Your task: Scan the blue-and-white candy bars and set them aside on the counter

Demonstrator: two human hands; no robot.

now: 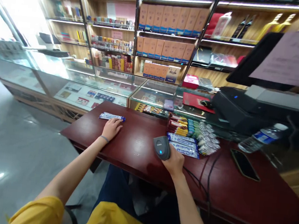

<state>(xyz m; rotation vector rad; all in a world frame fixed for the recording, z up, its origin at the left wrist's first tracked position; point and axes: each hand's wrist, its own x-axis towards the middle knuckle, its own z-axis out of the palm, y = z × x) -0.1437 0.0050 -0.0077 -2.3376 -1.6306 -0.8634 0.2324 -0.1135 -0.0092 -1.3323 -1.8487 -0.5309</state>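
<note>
Reaching out, left hand [111, 128] lies flat beside the blue packet [112, 116] while right hand [174, 161] grips the scanner [161, 147]; scanning step, next aim it at the packet's barcode.

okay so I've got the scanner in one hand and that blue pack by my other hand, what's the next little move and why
Probably slide the flat blue-and-white pack toward the grey handheld barcode scanner. The left hand rests flat just beside the pack on the dark red wooden counter, while the right hand grips the scanner well apart from it.
</note>
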